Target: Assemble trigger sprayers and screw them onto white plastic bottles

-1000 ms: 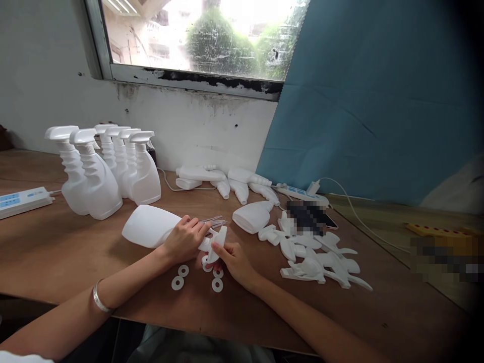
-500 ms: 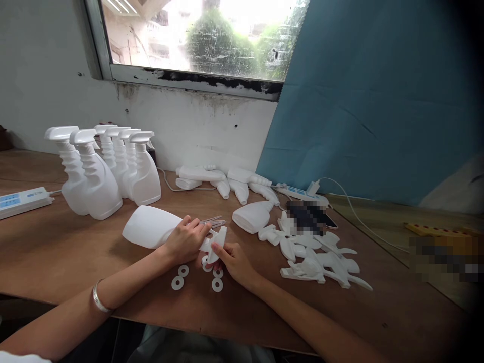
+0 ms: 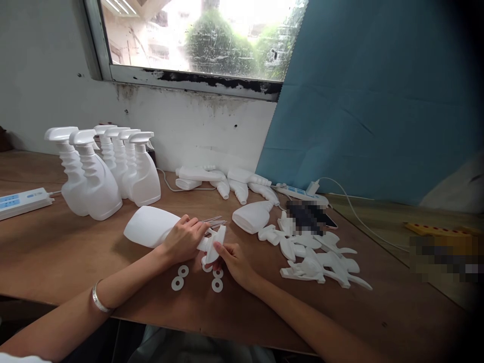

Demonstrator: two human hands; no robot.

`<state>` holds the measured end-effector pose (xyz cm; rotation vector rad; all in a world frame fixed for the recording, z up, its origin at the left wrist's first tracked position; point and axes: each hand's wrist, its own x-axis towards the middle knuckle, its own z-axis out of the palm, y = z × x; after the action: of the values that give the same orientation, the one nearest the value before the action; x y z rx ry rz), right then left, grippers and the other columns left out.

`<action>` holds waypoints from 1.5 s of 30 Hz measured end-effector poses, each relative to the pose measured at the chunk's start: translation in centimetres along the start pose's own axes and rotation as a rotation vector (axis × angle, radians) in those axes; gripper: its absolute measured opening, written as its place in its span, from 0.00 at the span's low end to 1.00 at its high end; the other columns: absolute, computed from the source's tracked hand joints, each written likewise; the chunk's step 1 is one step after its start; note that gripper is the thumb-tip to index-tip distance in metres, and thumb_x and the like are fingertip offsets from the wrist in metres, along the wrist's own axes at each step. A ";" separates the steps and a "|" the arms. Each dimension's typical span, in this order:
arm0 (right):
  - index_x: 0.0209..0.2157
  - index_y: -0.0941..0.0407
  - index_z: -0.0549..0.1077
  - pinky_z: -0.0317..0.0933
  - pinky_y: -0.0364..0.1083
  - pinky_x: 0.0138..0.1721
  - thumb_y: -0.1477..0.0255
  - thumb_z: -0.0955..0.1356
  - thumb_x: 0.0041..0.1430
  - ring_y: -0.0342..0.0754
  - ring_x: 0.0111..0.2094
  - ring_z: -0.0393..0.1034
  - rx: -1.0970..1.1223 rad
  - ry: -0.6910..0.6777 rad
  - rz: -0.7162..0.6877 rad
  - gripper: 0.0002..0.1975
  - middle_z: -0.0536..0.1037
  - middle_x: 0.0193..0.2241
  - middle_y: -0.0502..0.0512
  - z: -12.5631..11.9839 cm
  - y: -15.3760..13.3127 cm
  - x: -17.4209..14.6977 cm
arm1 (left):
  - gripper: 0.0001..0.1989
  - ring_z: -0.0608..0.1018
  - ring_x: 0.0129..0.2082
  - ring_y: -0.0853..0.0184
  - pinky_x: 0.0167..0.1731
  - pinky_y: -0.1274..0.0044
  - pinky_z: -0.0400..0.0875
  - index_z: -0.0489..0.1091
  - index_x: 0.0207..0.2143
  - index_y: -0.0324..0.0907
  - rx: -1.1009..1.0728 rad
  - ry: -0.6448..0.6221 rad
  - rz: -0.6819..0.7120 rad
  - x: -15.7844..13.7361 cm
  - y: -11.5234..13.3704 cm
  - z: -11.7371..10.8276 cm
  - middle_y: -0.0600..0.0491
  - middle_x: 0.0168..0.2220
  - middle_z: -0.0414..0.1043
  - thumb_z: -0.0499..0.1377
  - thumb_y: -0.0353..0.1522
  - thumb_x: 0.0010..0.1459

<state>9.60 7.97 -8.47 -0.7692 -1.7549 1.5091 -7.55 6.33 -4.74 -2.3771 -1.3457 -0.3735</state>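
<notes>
A white spray bottle (image 3: 149, 227) lies tilted on its side above the table, its base toward the left. My left hand (image 3: 185, 238) is wrapped round its neck, which the fingers hide. At the neck's end is a white trigger sprayer head (image 3: 216, 245), and my right hand (image 3: 235, 262) is closed on it with the thumb along its near side. Whether the head is fully seated on the neck cannot be made out. Below the hands lie several flat white ring washers (image 3: 177, 283). Thin clear tubes (image 3: 215, 222) lie just behind the sprayer head.
Several bottles with sprayer heads (image 3: 100, 184) stand at the left. Bottles without heads (image 3: 251, 217) lie along the wall, and loose sprayer heads (image 3: 317, 259) are piled at the right. Power strips (image 3: 24, 201) and a blurred dark device (image 3: 310, 217) are also on the table.
My left hand has slid slightly left along with the bottle neck. The sprayer head has shifted slightly in my right hand, and more of its collar shows now.
</notes>
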 end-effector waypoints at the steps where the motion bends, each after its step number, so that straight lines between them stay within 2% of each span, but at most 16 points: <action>1: 0.22 0.62 0.74 0.57 0.39 0.19 0.52 0.59 0.55 0.40 0.16 0.63 0.015 0.006 -0.002 0.28 0.75 0.16 0.56 0.0 0.0 0.0 | 0.13 0.70 0.33 0.60 0.35 0.69 0.59 0.62 0.40 0.36 -0.002 0.010 -0.007 0.0 0.0 -0.1 0.48 0.32 0.69 0.50 0.29 0.51; 4: 0.21 0.63 0.74 0.57 0.39 0.18 0.50 0.57 0.55 0.40 0.15 0.63 0.053 0.014 -0.003 0.31 0.74 0.15 0.56 0.1 -0.2 0.0 | 0.13 0.69 0.36 0.60 0.35 0.70 0.60 0.63 0.38 0.38 0.001 0.083 -0.038 -0.1 -0.1 -0.3 0.45 0.38 0.67 0.52 0.26 0.47; 8: 0.23 0.63 0.74 0.56 0.39 0.18 0.47 0.56 0.53 0.40 0.15 0.64 0.140 0.017 0.033 0.33 0.75 0.17 0.57 0.0 -0.5 0.0 | 0.12 0.68 0.41 0.59 0.36 0.70 0.62 0.62 0.37 0.38 0.013 0.261 -0.089 0.1 -1.1 -1.1 0.41 0.47 0.62 0.54 0.27 0.46; 12: 0.23 0.62 0.74 0.56 0.39 0.19 0.48 0.57 0.53 0.40 0.16 0.65 0.185 0.028 0.046 0.32 0.75 0.17 0.56 -0.1 -0.6 0.0 | 0.07 0.69 0.36 0.60 0.32 0.72 0.64 0.60 0.29 0.40 0.016 0.393 -0.172 0.1 -3.1 -2.0 0.46 0.37 0.68 0.55 0.30 0.44; 16: 0.21 0.62 0.73 0.55 0.39 0.18 0.49 0.57 0.53 0.40 0.15 0.64 0.187 0.019 0.046 0.31 0.74 0.17 0.56 -0.1 -0.7 0.0 | 0.06 0.69 0.31 0.62 0.27 0.73 0.64 0.57 0.25 0.42 0.039 0.500 -0.234 -0.2 -4.3 -2.6 0.49 0.28 0.67 0.55 0.30 0.43; 19: 0.21 0.62 0.73 0.55 0.39 0.18 0.48 0.57 0.52 0.40 0.15 0.64 0.181 0.019 0.052 0.31 0.74 0.17 0.56 -0.1 -0.7 0.1 | 0.07 0.69 0.32 0.61 0.29 0.73 0.65 0.59 0.28 0.41 0.036 0.500 -0.230 -0.3 -4.4 -2.6 0.49 0.30 0.67 0.55 0.30 0.43; 22: 0.21 0.62 0.73 0.55 0.39 0.18 0.48 0.58 0.52 0.39 0.15 0.63 0.162 0.020 0.055 0.31 0.74 0.17 0.56 0.0 -0.7 0.1 | 0.15 0.70 0.35 0.61 0.30 0.73 0.66 0.62 0.36 0.41 0.017 0.472 -0.266 -0.3 -4.4 -2.7 0.47 0.38 0.65 0.56 0.31 0.42; 24: 0.21 0.62 0.73 0.55 0.39 0.18 0.48 0.57 0.52 0.39 0.15 0.63 0.152 0.020 0.056 0.31 0.75 0.17 0.56 0.0 -0.6 0.1 | 0.17 0.70 0.35 0.62 0.29 0.73 0.66 0.62 0.38 0.41 0.001 0.475 -0.312 -0.3 -4.5 -2.9 0.47 0.40 0.63 0.56 0.31 0.42; 29: 0.21 0.62 0.73 0.55 0.39 0.18 0.49 0.57 0.53 0.39 0.15 0.63 0.137 0.013 0.039 0.31 0.75 0.17 0.56 -0.1 -0.6 0.1 | 0.07 0.67 0.32 0.61 0.27 0.72 0.65 0.57 0.27 0.42 0.015 0.480 -0.309 -0.4 -4.8 -3.6 0.49 0.30 0.61 0.54 0.30 0.43; 31: 0.21 0.62 0.73 0.55 0.39 0.18 0.49 0.57 0.53 0.39 0.15 0.62 0.138 0.018 0.044 0.31 0.74 0.17 0.56 -0.1 -0.6 0.1 | 0.07 0.66 0.29 0.61 0.26 0.72 0.64 0.55 0.24 0.43 0.006 0.478 -0.301 -0.4 -5.0 -3.9 0.50 0.27 0.60 0.53 0.29 0.43; 34: 0.21 0.62 0.73 0.55 0.39 0.18 0.49 0.57 0.53 0.39 0.15 0.62 0.134 0.016 0.057 0.31 0.74 0.17 0.56 -0.1 -0.7 0.1 | 0.05 0.66 0.29 0.63 0.26 0.73 0.64 0.56 0.24 0.42 -0.059 0.511 -0.312 -0.1 -5.6 -4.5 0.50 0.28 0.60 0.53 0.29 0.44; 36: 0.21 0.62 0.73 0.54 0.39 0.18 0.49 0.57 0.53 0.39 0.15 0.62 0.126 0.010 0.057 0.31 0.74 0.17 0.56 -0.1 -0.7 0.1 | 0.07 0.67 0.30 0.65 0.28 0.75 0.65 0.60 0.29 0.41 -0.117 0.537 -0.336 0.1 -6.4 -5.2 0.50 0.30 0.62 0.54 0.29 0.43; 40: 0.21 0.62 0.73 0.54 0.38 0.18 0.51 0.58 0.54 0.39 0.16 0.62 0.111 -0.001 0.044 0.29 0.74 0.17 0.55 0.0 -0.6 0.0 | 0.14 0.69 0.32 0.67 0.32 0.77 0.65 0.64 0.36 0.37 -0.208 0.507 -0.502 0.0 -8.7 -6.9 0.51 0.34 0.65 0.56 0.31 0.44; 43: 0.21 0.62 0.73 0.54 0.39 0.18 0.52 0.59 0.54 0.39 0.15 0.62 0.111 -0.003 0.044 0.28 0.74 0.16 0.55 0.0 -0.6 0.0 | 0.15 0.70 0.31 0.69 0.34 0.78 0.65 0.66 0.39 0.37 -0.384 0.490 -0.659 -0.5 -10.4 -7.8 0.54 0.32 0.68 0.57 0.33 0.46; 45: 0.21 0.62 0.73 0.54 0.39 0.18 0.52 0.59 0.53 0.39 0.15 0.62 0.105 -0.003 0.042 0.28 0.74 0.16 0.55 0.0 -0.5 0.0 | 0.16 0.71 0.30 0.70 0.33 0.79 0.65 0.67 0.40 0.37 -0.481 0.522 -0.741 -1.1 -11.2 -8.1 0.54 0.32 0.70 0.58 0.34 0.47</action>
<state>9.58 7.93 -7.92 -0.7557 -1.6569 1.6173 -18.08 7.12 4.20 -1.7674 -1.9529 -1.5432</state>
